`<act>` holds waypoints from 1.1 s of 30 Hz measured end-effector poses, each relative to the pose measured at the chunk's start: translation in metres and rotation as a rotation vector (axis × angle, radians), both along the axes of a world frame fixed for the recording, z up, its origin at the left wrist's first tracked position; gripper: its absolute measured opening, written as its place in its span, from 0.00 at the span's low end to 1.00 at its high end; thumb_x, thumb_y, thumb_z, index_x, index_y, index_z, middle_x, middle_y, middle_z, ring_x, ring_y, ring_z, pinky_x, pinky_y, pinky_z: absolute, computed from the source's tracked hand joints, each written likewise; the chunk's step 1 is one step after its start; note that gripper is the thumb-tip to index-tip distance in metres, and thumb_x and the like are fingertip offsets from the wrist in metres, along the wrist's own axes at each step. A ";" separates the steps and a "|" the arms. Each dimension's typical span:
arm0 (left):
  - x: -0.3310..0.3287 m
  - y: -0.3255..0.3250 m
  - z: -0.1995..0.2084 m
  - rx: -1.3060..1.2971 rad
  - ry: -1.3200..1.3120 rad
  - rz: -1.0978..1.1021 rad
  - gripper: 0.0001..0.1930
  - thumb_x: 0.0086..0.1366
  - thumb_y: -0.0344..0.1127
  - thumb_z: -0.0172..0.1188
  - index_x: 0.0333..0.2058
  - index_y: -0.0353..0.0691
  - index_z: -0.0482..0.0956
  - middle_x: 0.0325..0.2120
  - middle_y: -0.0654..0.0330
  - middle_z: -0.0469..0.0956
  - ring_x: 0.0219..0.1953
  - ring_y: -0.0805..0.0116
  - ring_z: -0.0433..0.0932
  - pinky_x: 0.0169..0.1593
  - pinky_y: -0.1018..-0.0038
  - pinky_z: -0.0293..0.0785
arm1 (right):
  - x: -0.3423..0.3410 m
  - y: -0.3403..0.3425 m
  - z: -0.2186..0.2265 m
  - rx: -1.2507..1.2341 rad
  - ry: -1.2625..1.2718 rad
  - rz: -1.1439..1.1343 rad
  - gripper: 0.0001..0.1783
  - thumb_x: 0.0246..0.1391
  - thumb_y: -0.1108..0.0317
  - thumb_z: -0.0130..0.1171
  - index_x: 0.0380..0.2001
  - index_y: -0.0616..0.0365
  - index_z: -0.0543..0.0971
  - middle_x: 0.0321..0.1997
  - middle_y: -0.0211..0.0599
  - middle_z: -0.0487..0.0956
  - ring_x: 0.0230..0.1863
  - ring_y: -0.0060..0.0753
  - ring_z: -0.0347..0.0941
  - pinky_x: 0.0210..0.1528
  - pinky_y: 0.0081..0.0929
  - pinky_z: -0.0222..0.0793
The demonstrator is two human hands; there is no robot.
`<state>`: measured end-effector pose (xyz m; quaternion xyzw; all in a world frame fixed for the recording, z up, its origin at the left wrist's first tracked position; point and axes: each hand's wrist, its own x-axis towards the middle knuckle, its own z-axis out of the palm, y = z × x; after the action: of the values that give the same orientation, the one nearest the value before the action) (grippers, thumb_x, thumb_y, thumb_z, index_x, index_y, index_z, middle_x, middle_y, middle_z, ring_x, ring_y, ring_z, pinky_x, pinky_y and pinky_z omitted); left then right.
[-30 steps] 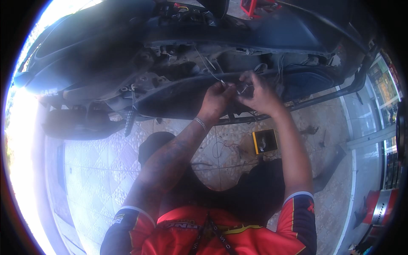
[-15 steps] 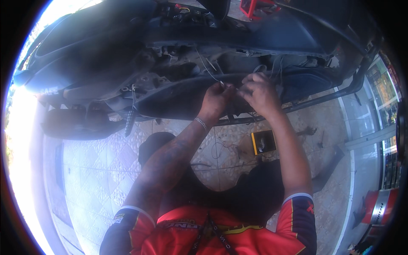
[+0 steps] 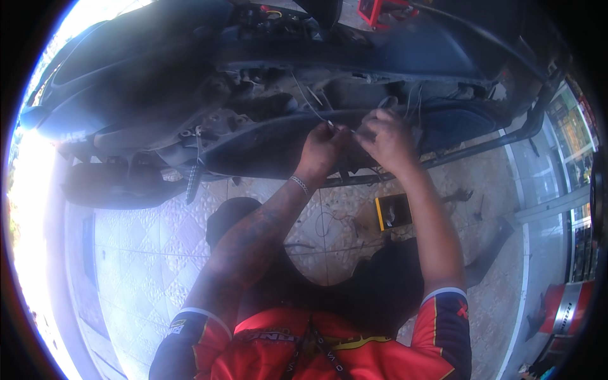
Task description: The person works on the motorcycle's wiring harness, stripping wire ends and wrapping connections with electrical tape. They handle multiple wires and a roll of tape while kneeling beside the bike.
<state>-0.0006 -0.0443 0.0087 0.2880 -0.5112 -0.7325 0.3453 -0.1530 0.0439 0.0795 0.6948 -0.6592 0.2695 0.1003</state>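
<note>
your left hand [image 3: 322, 149] with fingers pinching a pale wire [image 3: 321, 116], your right hand's [image 3: 388, 143] grip unclear, yellow-edged box [image 3: 380, 214] on the floor [image 3: 304, 234], contents indistinct

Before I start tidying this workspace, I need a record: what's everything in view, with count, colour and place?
Large plastic-panelled vehicle: one, dark, across the top
Thin flexible wire: one, pale, upper centre, against the vehicle
Square-edged open box: one, black and yellow, on the floor, right of centre
Angular frame: one, red, top edge
Patterned tile floor: one, pale, beneath everything
Banded object: one, red and silver, lower right
Chain-like wristband: one, silvery, left wrist
Short-sleeved shirt: one, red and dark, bottom
Left hand: one, bare, centre, pinching the wire
Right hand: one, bare, beside it; grip unclear
</note>
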 end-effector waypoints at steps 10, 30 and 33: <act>0.003 -0.002 -0.009 0.088 0.133 -0.033 0.05 0.70 0.36 0.62 0.39 0.41 0.78 0.33 0.65 0.79 0.35 0.74 0.78 0.45 0.72 0.75 | -0.056 0.065 0.028 0.313 -0.384 -0.213 0.29 0.48 0.46 0.74 0.46 0.55 0.83 0.47 0.40 0.83 0.48 0.39 0.81 0.52 0.35 0.75; 0.012 -0.066 -0.046 -0.088 -0.113 -0.091 0.06 0.70 0.33 0.60 0.42 0.38 0.81 0.38 0.59 0.82 0.43 0.65 0.79 0.53 0.66 0.74 | 0.011 0.392 -0.407 0.367 -0.716 -1.280 0.15 0.54 0.66 0.57 0.44 0.58 0.80 0.45 0.55 0.79 0.47 0.59 0.79 0.51 0.48 0.75; 0.020 -0.070 -0.049 -0.273 -0.218 -0.008 0.08 0.70 0.34 0.60 0.44 0.38 0.81 0.41 0.58 0.82 0.45 0.64 0.79 0.55 0.66 0.73 | 0.010 0.378 -0.404 0.168 -0.635 -1.272 0.15 0.54 0.66 0.57 0.45 0.58 0.78 0.48 0.54 0.77 0.49 0.60 0.77 0.51 0.49 0.75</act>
<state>0.0192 -0.1146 -0.0406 0.3141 -0.6416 -0.6220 0.3207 -0.1426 0.4219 -0.3244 0.0691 -0.9525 0.2963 -0.0123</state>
